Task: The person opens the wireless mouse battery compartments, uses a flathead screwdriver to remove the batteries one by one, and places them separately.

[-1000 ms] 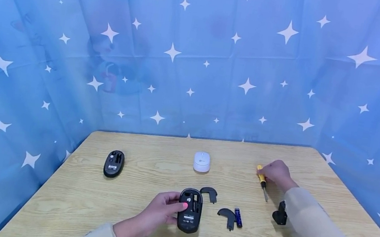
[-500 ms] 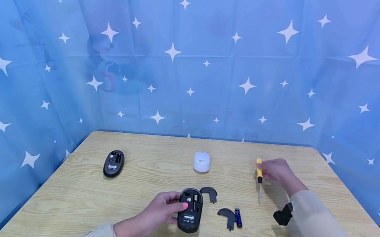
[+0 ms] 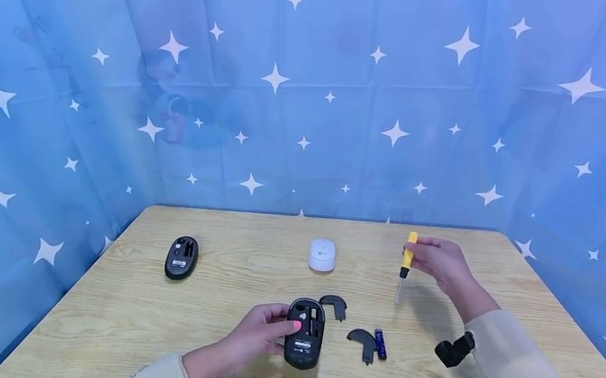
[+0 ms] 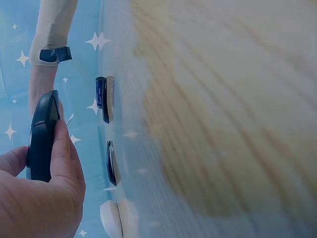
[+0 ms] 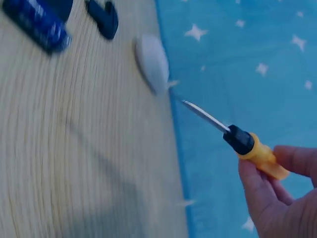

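My left hand (image 3: 257,332) grips a black computer mouse (image 3: 301,350), its underside with the uncovered battery slot turned up in the head view. In the left wrist view the same mouse (image 4: 43,136) shows edge-on between thumb and fingers, raised above the table. My right hand (image 3: 440,263) pinches a screwdriver (image 3: 409,250) by its yellow handle, the metal shaft pointing down. The right wrist view shows thumb and fingertips on the handle of the screwdriver (image 5: 257,153), with its tip away from the table.
Two black battery covers, one farther back (image 3: 334,305) and one nearer (image 3: 364,343), lie right of the held mouse. A blue battery (image 3: 381,344) touches the nearer cover. A white mouse (image 3: 322,255) stands at the back, another black mouse (image 3: 181,258) at the left. A blue star-patterned curtain (image 3: 317,88) surrounds the table (image 3: 249,239).
My right hand has lifted the screwdriver off the tabletop and moved it slightly left, turning its shaft from slanted to nearly upright. The left hand keeps the black mouse in place.
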`<action>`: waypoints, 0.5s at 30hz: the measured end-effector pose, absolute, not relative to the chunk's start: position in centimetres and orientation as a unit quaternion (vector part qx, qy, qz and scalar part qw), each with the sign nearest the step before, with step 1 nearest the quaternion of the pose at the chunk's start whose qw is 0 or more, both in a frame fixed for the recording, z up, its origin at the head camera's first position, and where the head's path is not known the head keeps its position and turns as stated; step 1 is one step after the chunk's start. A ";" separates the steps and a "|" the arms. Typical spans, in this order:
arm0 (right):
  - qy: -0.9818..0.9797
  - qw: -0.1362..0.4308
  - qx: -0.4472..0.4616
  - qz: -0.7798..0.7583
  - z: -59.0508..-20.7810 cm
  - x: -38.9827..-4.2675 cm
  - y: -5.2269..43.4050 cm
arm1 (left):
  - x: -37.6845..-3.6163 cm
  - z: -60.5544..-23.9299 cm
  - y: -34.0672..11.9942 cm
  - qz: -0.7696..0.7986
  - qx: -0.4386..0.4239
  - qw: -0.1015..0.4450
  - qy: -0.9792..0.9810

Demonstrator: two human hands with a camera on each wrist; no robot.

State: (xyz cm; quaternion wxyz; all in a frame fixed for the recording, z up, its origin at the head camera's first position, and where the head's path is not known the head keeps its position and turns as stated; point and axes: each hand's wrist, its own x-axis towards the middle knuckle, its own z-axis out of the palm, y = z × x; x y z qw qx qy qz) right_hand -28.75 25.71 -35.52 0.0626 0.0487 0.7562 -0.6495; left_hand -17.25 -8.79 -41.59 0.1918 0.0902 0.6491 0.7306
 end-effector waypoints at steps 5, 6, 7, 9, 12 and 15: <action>0.746 0.039 0.019 -0.665 -34.2 -27.2 24.0 | -17.2 -41.6 -8.7 0.731 0.088 0.194 0.649; 0.743 0.033 0.010 -0.668 -33.9 -26.9 23.6 | -17.2 -41.7 -8.6 0.731 0.087 0.195 0.648; 0.739 0.028 0.002 -0.673 -33.7 -26.6 23.2 | -17.2 -41.7 -8.6 0.731 0.087 0.196 0.648; 0.728 0.017 -0.014 -0.685 -33.3 -25.9 22.4 | -17.2 -41.7 -8.5 0.730 0.089 0.196 0.648; 0.714 0.001 -0.033 -0.699 -32.5 -24.9 21.2 | -17.3 -41.7 -8.4 0.729 0.092 0.196 0.649; 0.700 -0.011 -0.054 -0.712 -31.7 -24.1 20.0 | -17.5 -41.5 -8.3 0.728 0.095 0.198 0.649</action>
